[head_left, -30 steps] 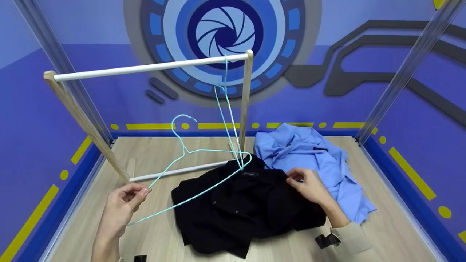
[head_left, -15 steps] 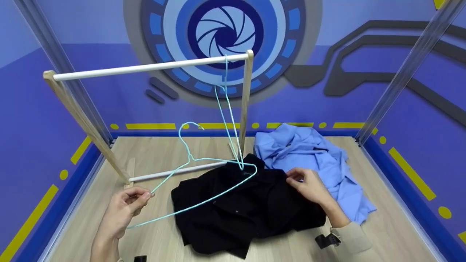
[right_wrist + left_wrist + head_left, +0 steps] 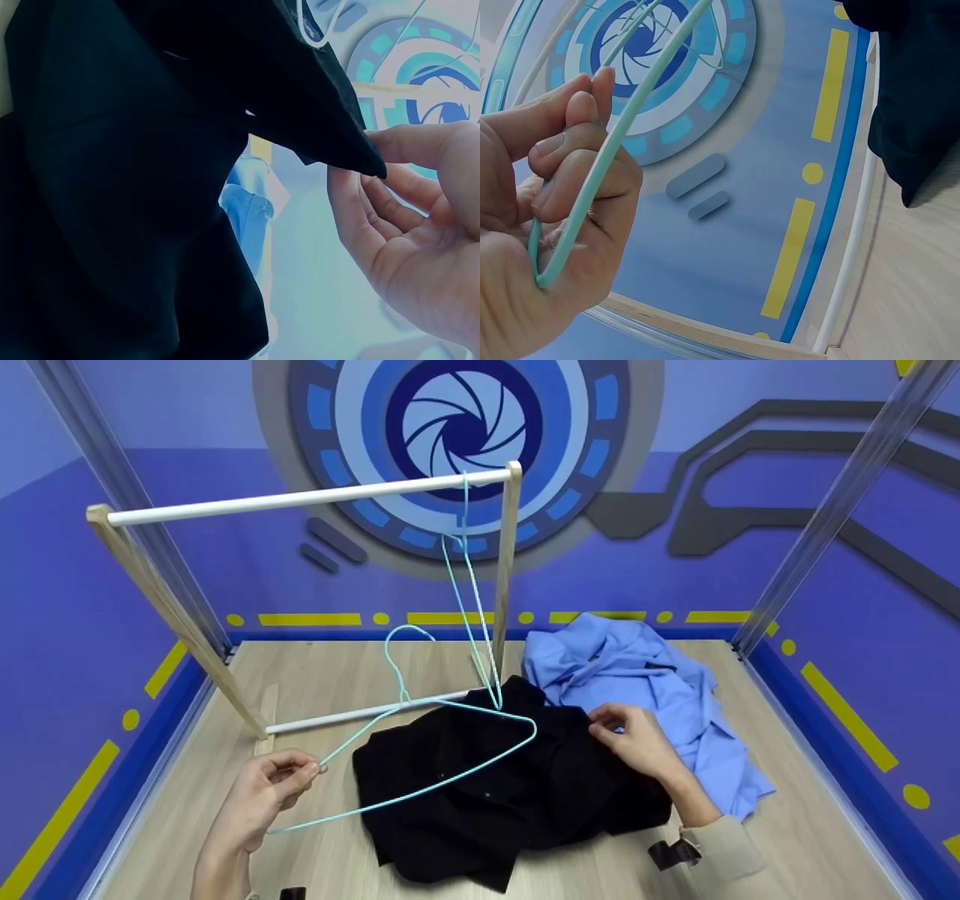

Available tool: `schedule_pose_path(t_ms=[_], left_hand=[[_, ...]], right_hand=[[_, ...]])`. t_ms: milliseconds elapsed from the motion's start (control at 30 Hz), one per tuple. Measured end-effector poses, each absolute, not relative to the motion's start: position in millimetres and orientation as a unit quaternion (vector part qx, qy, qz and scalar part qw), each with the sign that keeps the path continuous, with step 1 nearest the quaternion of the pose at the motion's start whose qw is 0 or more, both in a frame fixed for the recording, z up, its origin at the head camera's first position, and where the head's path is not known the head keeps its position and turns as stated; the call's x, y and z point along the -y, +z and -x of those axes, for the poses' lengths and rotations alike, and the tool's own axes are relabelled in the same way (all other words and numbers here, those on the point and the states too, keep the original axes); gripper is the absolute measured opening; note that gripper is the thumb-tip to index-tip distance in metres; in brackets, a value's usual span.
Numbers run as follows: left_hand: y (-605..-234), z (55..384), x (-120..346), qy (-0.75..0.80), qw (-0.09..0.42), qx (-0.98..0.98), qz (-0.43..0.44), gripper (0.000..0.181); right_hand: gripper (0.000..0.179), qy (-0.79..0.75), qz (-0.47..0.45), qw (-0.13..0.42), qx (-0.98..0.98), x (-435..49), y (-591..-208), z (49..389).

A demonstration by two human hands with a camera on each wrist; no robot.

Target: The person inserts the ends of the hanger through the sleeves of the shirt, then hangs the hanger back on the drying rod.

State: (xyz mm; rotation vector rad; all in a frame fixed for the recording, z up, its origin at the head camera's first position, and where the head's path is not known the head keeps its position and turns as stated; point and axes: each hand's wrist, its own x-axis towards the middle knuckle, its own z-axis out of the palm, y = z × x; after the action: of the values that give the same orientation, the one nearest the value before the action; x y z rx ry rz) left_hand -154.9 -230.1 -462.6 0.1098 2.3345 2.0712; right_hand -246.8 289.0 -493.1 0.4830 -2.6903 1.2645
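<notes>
My left hand [image 3: 266, 795] pinches a light-teal wire hanger [image 3: 442, 781] near its left end, between thumb and fingers. The hanger's hook points up, and its right end overlaps the collar area of a black shirt [image 3: 465, 832] in the head view. Seen from the left wrist, the hanger's bent end [image 3: 585, 195] runs past the curled fingers to the palm. My right hand [image 3: 634, 739] pinches the black shirt's upper right edge; the right wrist view shows a pointed corner of the black cloth [image 3: 352, 150] between thumb and fingers. The shirt lies crumpled on the wooden table.
A rack with a white top bar [image 3: 315, 498] and wooden posts stands at the back left. Another teal hanger [image 3: 472, 585] hangs at its right end. A crumpled blue shirt [image 3: 637, 675] lies behind my right hand. Blue-purple walls [image 3: 862, 660] enclose the table [image 3: 330, 667].
The hanger in my left hand has moved right and down, its hook lower and its right end further over the black shirt. My right hand has stayed in place on the shirt.
</notes>
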Motion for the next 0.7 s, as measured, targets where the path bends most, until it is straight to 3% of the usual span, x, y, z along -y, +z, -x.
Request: schedule_pose_path(t_ms=[700], left_hand=[[-481,168,221,0.68,0.087,-0.725,-0.069,0.028]], right_hand=[[0.007,0.428,-0.186,0.076,0.881,-285,-490,246]])
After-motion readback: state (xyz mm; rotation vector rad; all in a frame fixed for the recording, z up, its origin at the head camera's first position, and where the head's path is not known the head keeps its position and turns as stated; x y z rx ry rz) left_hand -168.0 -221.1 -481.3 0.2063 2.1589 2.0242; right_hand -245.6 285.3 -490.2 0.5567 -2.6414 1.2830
